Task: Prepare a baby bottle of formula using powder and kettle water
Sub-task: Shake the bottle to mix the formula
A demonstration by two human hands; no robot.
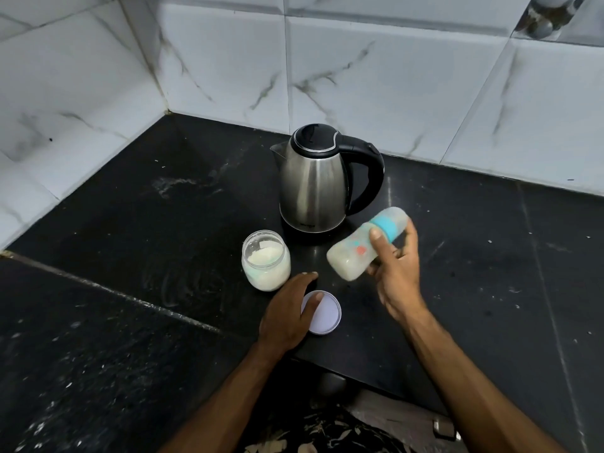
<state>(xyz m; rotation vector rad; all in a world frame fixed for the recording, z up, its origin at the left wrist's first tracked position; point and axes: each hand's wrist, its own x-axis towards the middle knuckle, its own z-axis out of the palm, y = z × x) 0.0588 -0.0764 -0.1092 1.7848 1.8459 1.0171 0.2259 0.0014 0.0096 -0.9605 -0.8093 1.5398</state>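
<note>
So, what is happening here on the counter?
A person is making baby formula. The right hand grips a baby bottle, capped and tilted on its side, with milky liquid inside. The left hand rests flat on the white jar lid lying on the black counter. The open powder jar stands beside it, and the steel kettle stands behind, lid closed.

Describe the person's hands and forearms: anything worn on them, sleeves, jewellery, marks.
Both forearms are bare to the bottom edge of the picture, with no sleeves in view. The left hand and the right hand wear no gloves, and no rings, watch or bracelets show. Fingernails are short and unpainted. No markings are visible.
</note>
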